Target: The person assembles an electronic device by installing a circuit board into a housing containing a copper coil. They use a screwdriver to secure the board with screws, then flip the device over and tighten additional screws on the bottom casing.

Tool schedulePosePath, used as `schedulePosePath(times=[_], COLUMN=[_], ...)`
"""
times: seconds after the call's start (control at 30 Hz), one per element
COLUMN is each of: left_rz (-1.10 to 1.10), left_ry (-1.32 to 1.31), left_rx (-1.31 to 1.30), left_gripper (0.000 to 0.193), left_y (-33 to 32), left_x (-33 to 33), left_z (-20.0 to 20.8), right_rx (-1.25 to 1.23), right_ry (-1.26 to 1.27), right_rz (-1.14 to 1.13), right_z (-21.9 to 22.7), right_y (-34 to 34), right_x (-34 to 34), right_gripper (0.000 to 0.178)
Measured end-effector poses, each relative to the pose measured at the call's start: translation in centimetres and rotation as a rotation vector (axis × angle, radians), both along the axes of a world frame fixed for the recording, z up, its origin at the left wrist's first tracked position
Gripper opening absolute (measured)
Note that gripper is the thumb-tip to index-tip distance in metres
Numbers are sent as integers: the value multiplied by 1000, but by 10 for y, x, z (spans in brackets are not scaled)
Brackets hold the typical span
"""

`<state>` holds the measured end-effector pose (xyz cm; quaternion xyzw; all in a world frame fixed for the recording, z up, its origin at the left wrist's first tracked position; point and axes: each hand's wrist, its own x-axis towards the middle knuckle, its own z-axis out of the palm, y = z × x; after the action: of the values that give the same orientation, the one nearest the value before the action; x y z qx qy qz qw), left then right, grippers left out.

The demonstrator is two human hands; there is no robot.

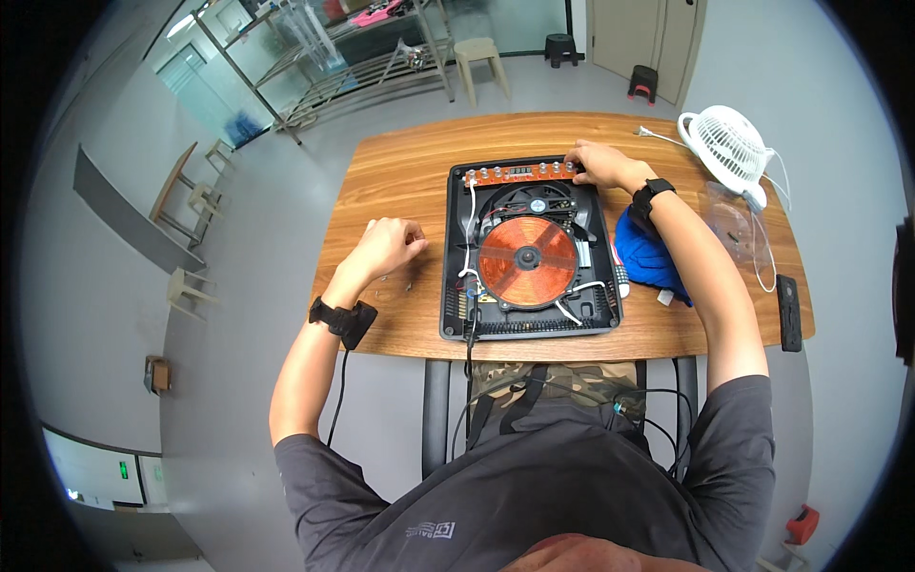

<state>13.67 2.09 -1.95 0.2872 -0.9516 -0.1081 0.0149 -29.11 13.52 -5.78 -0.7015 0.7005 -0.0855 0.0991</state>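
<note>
An opened induction cooker (454,257) lies on the wooden table in front of me, its black shell holding a round copper coil (510,276), a fan and white wires. Along its far edge runs an orange circuit board (496,175) with several round buttons and a small display. My right hand (602,166) reaches over the right end of that board, its fingers closed at the board's end. Left of the cooker, my left hand (386,246) rests on the table with curled fingers; whatever they may hold is hidden. Small bits (410,286) lie close to it.
Right of the cooker are a bunched blue cloth (648,250), a clear plastic tray (726,229) with small parts, and a white fan (726,148) with its cord. A black flat object (789,313) lies at the right edge. A black cable (469,367) hangs off the table's near edge.
</note>
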Motion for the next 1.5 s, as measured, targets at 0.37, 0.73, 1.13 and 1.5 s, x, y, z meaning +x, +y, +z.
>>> schedulePosePath(times=[0.37,0.73,1.13,1.5], left_rz=[-11,-20,225,224], left_ry=[-4,-10,78,118], left_rx=[9,28,103,52], left_gripper=[22,16,17,20], left_y=[8,7,5,8], left_x=[6,46,155,132], left_z=[18,12,-27,-52], right_rx=[-145,113,-65,-125], right_ry=[3,-45,31,-122], right_rz=[59,57,-52,-81], right_z=[38,25,-12,-35], right_y=[60,197,192,181], right_x=[-5,76,99,96], right_gripper=[25,33,45,33])
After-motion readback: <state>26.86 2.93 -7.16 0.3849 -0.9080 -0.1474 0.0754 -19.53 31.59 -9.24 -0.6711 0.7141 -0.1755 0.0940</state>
